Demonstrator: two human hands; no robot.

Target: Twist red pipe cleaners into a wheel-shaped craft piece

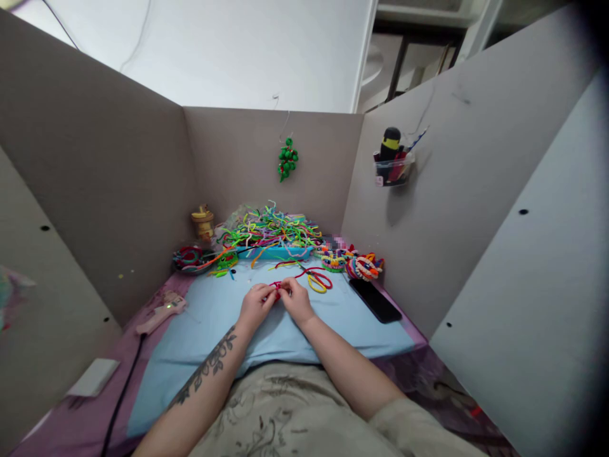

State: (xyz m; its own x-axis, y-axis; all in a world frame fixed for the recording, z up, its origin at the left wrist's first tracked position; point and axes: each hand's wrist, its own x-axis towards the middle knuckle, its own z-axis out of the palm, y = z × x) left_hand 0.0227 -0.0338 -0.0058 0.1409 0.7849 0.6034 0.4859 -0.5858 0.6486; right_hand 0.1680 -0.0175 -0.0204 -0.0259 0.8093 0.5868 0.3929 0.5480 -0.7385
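Observation:
My left hand (258,303) and my right hand (297,301) meet over the middle of the blue cloth (209,330). Both are closed, with thumbs and fingertips pinching a small magenta-red pipe cleaner piece (278,290) between them. Fingers cover most of its shape. Just beyond my right hand lie scissors (318,279), with one red and one yellow handle loop. Red and yellow pipe cleaners (285,264) rest on the cloth past my fingertips.
A blue tray (266,253) heaped with colourful pipe cleaners stands at the back. Braided pipe cleaner pieces (365,266) and a black phone (375,301) are to the right. A pink glue gun (162,312) and white box (94,377) are left. Grey panels surround the table.

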